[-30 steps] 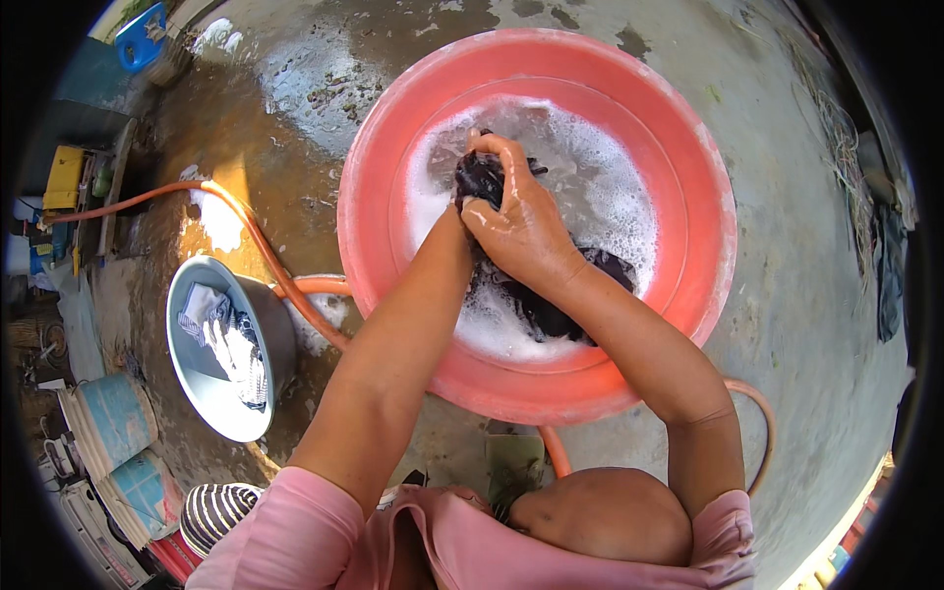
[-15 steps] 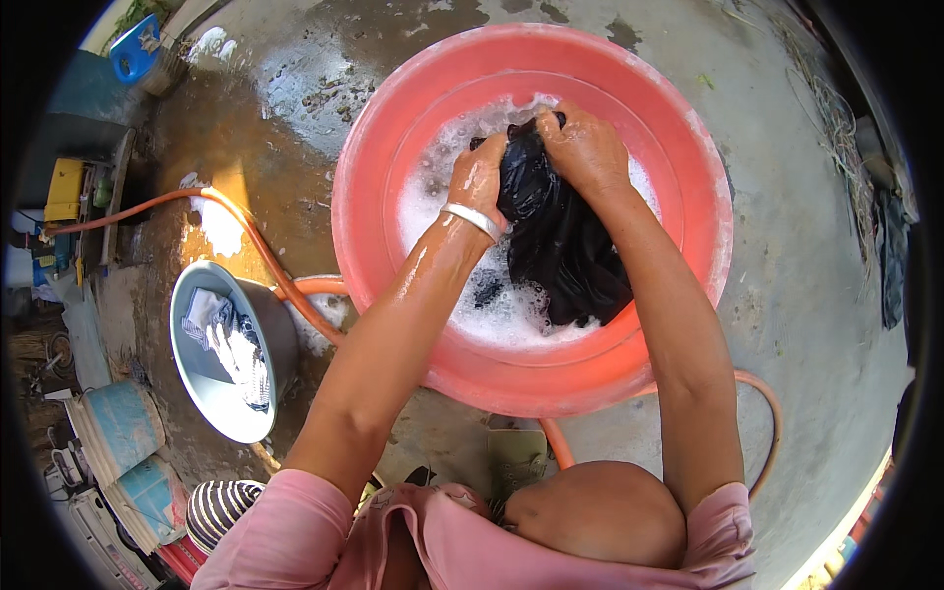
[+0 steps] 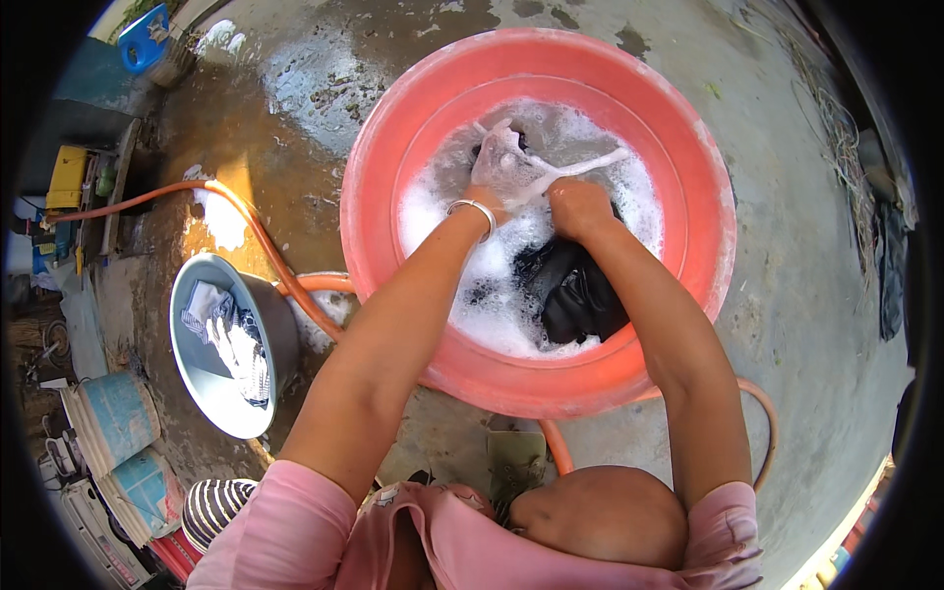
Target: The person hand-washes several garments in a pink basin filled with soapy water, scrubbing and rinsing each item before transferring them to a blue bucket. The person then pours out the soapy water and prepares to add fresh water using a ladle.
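A wide pink-red plastic tub (image 3: pixel 536 391) holds sudsy water with a black wet garment (image 3: pixel 580 300) in it. My left hand (image 3: pixel 489 200), with a pale bangle (image 3: pixel 476 207) at the wrist, is low in the water. A splash (image 3: pixel 521 169) of water and foam hides its fingers. Beside it, my right hand (image 3: pixel 578 206) is closed in a fist at the upper end of the garment, which lies bunched under my right forearm. Another bit of dark cloth shows through the splash beyond my left hand.
Left of the tub stands a grey basin (image 3: pixel 224 418) with striped and white cloths (image 3: pixel 236 349). An orange hose (image 3: pixel 258 231) curves across the wet floor and runs by the tub. Stacked buckets (image 3: pixel 120 423) sit at lower left; a blue plastic piece (image 3: pixel 141 41) is at upper left.
Both hands have gone down into the suds, with the garment lowered from its raised, stretched hold. A splash has risen around them, and the garment's lower part is bunched toward the near right.
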{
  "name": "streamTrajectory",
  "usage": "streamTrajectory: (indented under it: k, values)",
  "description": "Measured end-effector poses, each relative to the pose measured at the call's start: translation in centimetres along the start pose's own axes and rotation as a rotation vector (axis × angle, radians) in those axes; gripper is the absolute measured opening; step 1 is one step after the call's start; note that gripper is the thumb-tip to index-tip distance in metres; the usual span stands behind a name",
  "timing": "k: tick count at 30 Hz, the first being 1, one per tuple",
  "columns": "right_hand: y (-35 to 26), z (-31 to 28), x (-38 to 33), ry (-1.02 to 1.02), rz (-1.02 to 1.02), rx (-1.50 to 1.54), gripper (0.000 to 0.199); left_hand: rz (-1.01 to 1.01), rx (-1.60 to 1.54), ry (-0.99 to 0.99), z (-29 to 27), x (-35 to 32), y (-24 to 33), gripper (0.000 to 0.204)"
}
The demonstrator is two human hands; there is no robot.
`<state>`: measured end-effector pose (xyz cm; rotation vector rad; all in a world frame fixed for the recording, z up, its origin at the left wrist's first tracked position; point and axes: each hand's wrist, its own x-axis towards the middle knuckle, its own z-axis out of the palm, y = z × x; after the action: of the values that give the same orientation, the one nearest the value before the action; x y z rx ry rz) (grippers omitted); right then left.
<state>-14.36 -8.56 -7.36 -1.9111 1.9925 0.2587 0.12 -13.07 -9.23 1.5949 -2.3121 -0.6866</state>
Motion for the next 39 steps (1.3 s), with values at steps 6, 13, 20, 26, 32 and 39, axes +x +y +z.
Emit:
streamTrajectory:
  k: [6,13,20,26,32,39]
  values:
    - [-5.2,-5.4,-3.2,0.309,-0.069,0.667,0.047,-0.682,-1.555,-0.135,2.3,1.8,-3.0,0.067]
    - [-10.1,-4.8,-7.9,0.517,-0.335,0.445,0.047,-0.322,-1.867,-0.412,-4.7,-2.6,0.6,0.048]
    - [-4.1,-6.3,-2.6,0.568,-0.012,0.357,0.038,-0.536,-1.801,-0.058,-2.5,0.0,2.5,0.028]
    - [5.3,-3.6,2.1,0.333,0.297,0.671,0.054,-0.31,-1.553,0.01,-5.1,-1.5,3.3,0.026]
    - [1.4,-0.5,-0.4,0.245,0.068,0.172,0.064,-0.263,0.237,-0.098,-2.1,-1.2,-0.2,0.046]
    - [2.9,1.1,2.2,0.148,0.171,0.447,0.048,-0.23,-0.942,-0.324,2.1,0.9,-2.3,0.03]
